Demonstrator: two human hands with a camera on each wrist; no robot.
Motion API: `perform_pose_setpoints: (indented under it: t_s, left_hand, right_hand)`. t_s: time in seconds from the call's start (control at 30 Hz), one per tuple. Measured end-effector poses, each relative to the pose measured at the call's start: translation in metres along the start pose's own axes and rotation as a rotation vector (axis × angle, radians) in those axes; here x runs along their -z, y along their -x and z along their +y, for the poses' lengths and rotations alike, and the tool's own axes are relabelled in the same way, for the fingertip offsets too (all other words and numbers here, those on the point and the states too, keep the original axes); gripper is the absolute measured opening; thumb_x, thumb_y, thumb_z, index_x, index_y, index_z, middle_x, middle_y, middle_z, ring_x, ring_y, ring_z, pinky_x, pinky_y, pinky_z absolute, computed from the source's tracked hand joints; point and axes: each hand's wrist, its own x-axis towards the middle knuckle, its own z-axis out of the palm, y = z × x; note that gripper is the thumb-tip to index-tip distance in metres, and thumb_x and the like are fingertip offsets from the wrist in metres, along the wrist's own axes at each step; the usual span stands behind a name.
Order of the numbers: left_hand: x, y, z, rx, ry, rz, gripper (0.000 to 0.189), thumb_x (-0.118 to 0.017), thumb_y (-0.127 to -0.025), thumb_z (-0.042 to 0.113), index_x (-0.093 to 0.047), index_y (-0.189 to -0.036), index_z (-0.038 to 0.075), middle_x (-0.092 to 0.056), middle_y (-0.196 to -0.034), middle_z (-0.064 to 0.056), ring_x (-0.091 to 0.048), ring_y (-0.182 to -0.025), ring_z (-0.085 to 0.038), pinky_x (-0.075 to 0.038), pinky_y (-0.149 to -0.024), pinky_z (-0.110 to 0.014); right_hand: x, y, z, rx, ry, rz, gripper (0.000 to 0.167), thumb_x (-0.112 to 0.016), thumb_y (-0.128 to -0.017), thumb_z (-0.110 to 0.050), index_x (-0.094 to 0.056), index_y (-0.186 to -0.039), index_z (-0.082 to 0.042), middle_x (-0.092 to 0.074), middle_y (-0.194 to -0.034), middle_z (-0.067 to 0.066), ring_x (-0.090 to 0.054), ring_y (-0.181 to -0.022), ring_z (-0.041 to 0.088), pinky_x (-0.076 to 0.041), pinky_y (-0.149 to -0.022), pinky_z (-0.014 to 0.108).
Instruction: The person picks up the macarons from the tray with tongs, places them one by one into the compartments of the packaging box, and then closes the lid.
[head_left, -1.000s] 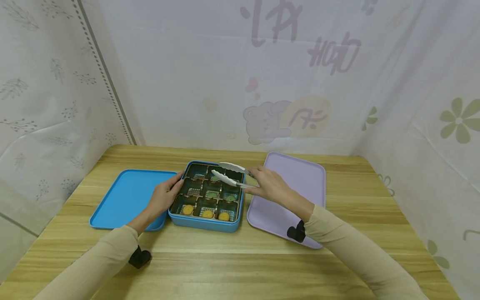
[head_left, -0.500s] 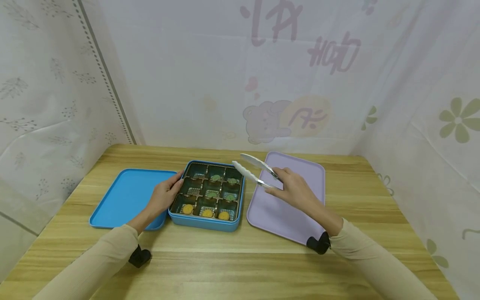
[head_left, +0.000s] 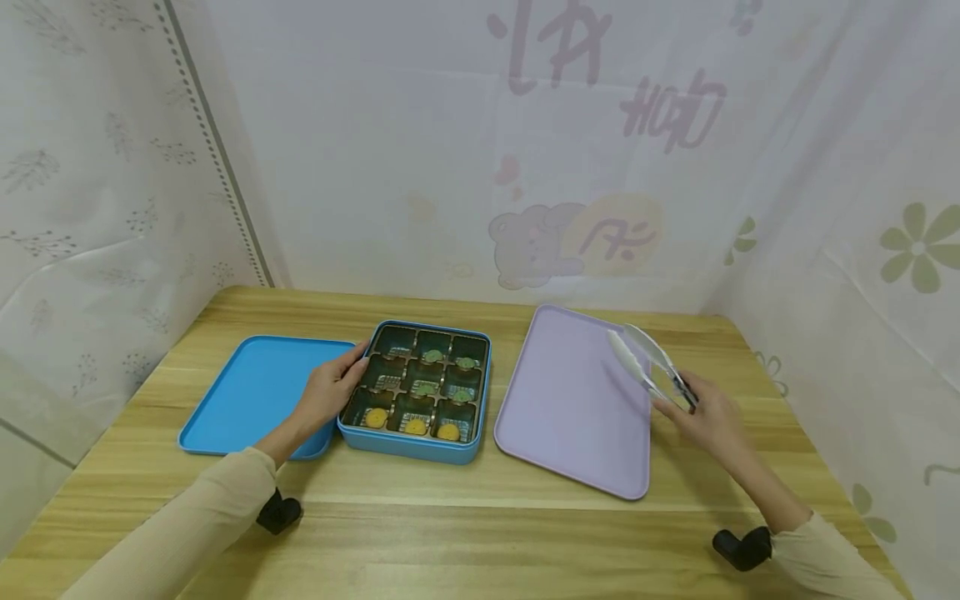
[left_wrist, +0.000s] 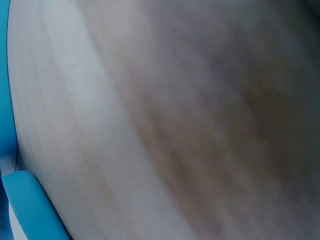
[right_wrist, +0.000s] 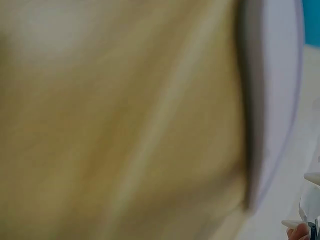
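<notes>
In the head view my left hand (head_left: 330, 392) rests against the left side of a blue box (head_left: 408, 448), its fingers lying along the wall. Inside, a dark insert (head_left: 387, 367) is divided into square compartments. Small yellow cookie-like rounds (head_left: 377, 417) sit in the front row, and several green ones (head_left: 425, 389) lie in compartments behind. My right hand (head_left: 708, 417) grips a pair of metal tongs with white tips (head_left: 630, 357) over the right edge of a lilac tray (head_left: 570, 392). The tong tips stand apart, nothing between them. The left wrist view shows no fingers.
A blue tray or lid (head_left: 262, 392) lies left of the box, partly under my left forearm. All of it stands on a wood-grain table (head_left: 465, 533). Patterned white cloth (head_left: 375, 167) hangs behind and at both sides.
My right hand has carried the tongs from above the box rightward, across the lilac tray to its right edge. My left hand and the box have stayed in place.
</notes>
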Motion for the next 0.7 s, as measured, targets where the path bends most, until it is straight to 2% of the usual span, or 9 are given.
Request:
perform_pose_setpoints:
  t_s: [0.2,0.3,0.43,0.7]
  left_hand:
    - [0.000,-0.001,0.000,0.001,-0.001,-0.001,0.047,-0.039,-0.103,0.023,-0.035,-0.145,0.001,-0.046,-0.138,-0.024,-0.057,-0.112,-0.040,-0.049,-0.086,-0.050]
    - [0.000,-0.001,-0.001,0.004,0.000,-0.002,0.047,-0.039,-0.103,0.024,-0.035,-0.145,0.002,-0.046,-0.138,-0.024,-0.058,-0.110,-0.039,-0.049,-0.084,-0.049]
    - [0.000,0.000,-0.001,0.001,-0.005,-0.004,0.048,-0.039,-0.103,0.024,-0.034,-0.145,0.002,-0.045,-0.139,-0.024,-0.056,-0.112,-0.040,-0.049,-0.086,-0.050]
    - [-0.001,0.000,-0.003,-0.009,0.001,-0.003,0.048,-0.039,-0.103,0.025,-0.034,-0.145,0.002,-0.044,-0.139,-0.024,-0.054,-0.115,-0.040,-0.048,-0.088,-0.051]
  right_hand:
    - [0.014,0.023,0.039,-0.117,0.039,-0.030,0.052,-0.071,-0.085,-0.024,-0.054,-0.117,0.013,-0.052,-0.069,0.011,-0.040,-0.056,0.013,-0.031,-0.045,0.026]
    - [0.018,0.031,0.055,-0.167,0.060,-0.039,0.056,-0.068,-0.088,-0.027,-0.052,-0.120,0.016,-0.058,-0.076,0.023,-0.049,-0.059,0.022,-0.037,-0.047,0.030]
    - [0.023,0.041,0.071,-0.211,0.061,-0.037,0.056,-0.066,-0.089,-0.029,-0.052,-0.118,0.017,-0.061,-0.098,0.036,-0.059,-0.072,0.034,-0.045,-0.054,0.037]
    - [0.029,0.051,0.088,-0.314,0.106,-0.069,0.064,-0.063,-0.090,-0.035,-0.048,-0.116,0.022,-0.056,-0.101,0.043,-0.060,-0.074,0.041,-0.047,-0.054,0.042]
